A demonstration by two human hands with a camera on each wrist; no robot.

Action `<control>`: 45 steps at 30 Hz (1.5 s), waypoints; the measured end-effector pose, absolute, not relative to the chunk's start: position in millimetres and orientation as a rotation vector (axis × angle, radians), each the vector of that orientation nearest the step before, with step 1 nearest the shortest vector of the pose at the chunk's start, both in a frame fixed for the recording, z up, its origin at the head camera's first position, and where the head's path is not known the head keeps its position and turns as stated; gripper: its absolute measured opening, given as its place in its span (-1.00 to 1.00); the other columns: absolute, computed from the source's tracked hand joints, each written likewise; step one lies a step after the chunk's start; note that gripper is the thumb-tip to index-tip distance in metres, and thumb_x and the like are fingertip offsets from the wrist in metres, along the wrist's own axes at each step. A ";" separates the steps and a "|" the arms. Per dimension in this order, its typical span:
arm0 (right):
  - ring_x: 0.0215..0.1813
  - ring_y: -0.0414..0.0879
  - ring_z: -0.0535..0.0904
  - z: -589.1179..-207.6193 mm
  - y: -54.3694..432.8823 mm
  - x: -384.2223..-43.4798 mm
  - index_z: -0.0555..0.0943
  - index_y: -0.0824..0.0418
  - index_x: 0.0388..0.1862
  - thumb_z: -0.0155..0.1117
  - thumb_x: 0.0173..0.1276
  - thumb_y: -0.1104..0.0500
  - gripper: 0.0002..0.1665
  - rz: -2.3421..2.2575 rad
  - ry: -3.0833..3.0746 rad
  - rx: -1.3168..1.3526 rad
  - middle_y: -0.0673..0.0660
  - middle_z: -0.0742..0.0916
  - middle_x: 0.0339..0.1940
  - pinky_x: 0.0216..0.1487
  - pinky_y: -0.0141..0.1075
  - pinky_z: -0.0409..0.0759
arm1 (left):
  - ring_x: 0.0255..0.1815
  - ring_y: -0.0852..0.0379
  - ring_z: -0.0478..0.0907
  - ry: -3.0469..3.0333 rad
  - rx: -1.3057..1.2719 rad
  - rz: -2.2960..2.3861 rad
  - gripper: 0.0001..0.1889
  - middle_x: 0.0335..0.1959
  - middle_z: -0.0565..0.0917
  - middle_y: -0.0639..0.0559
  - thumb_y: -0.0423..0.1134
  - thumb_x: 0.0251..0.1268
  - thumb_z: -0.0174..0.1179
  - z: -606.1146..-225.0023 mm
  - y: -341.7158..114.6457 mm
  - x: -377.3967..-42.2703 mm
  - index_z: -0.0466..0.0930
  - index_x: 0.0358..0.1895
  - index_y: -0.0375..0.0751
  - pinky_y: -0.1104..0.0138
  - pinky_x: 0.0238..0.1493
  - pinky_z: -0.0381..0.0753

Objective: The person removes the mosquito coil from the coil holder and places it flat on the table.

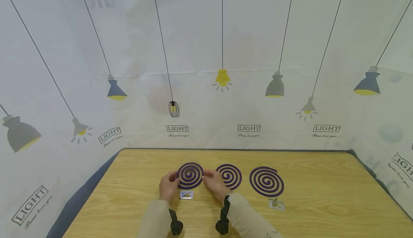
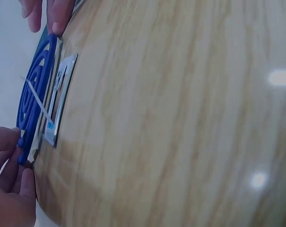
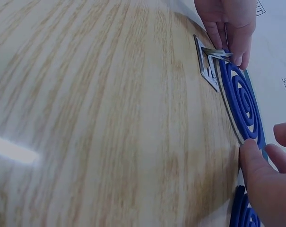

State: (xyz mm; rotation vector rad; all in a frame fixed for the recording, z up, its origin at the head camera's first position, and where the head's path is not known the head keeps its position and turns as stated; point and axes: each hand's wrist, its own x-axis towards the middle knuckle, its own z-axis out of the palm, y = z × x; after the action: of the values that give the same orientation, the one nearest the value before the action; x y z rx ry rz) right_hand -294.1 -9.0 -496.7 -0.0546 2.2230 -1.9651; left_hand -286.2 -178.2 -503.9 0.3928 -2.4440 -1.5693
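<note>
A purple mosquito coil (image 1: 190, 175), blue in the wrist views, is between my two hands at the left of a row. My left hand (image 1: 169, 186) pinches its left edge with thumb and fingers. At the opposite edge, my right hand (image 1: 215, 184) holds the rim, its thumb (image 3: 252, 156) against the near side and another finger behind. Just in front of this coil lies a small metal coil stand (image 1: 186, 194), with a narrow tongue bent up from its plate. The second mosquito coil (image 1: 233, 173) is right beside my right hand, partly covered by it.
A third mosquito coil (image 1: 266, 181) lies further right, with another metal stand (image 1: 276, 204) in front of it. The wooden table (image 1: 322, 187) ends at a dark back edge. Behind it stands a white sheet (image 1: 206, 137) printed with hanging lamps.
</note>
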 end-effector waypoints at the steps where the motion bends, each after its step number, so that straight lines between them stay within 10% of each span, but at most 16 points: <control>1: -0.07 0.02 0.51 -496.5 -8.7 -293.9 0.40 0.51 0.05 0.06 0.24 0.36 -0.61 -1.964 2.221 -0.055 0.36 0.56 -0.04 -0.12 -0.28 0.53 | -0.13 -0.11 0.46 -2.446 0.400 -1.558 -0.69 -0.15 0.54 -0.32 -0.49 0.07 0.10 -503.8 -177.5 -286.3 0.47 -0.05 -0.49 0.15 -0.08 0.49; 45: -0.01 0.12 0.48 -498.6 -6.1 -289.7 0.34 0.55 0.08 0.05 0.24 0.38 -0.57 -2.016 2.160 -0.093 0.43 0.50 0.02 -0.11 -0.26 0.55 | 0.08 -0.27 0.35 -2.275 0.372 -1.720 -0.62 0.02 0.43 -0.41 -0.47 0.09 0.10 -503.6 -179.5 -276.2 0.38 0.02 -0.56 0.09 0.10 0.35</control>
State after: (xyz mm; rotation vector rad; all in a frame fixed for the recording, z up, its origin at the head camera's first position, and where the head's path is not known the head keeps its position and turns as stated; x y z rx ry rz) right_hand -289.7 -6.1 -498.6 -0.0933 2.1601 -2.0163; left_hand -276.2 -179.5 -503.6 0.3722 -2.2749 -1.7204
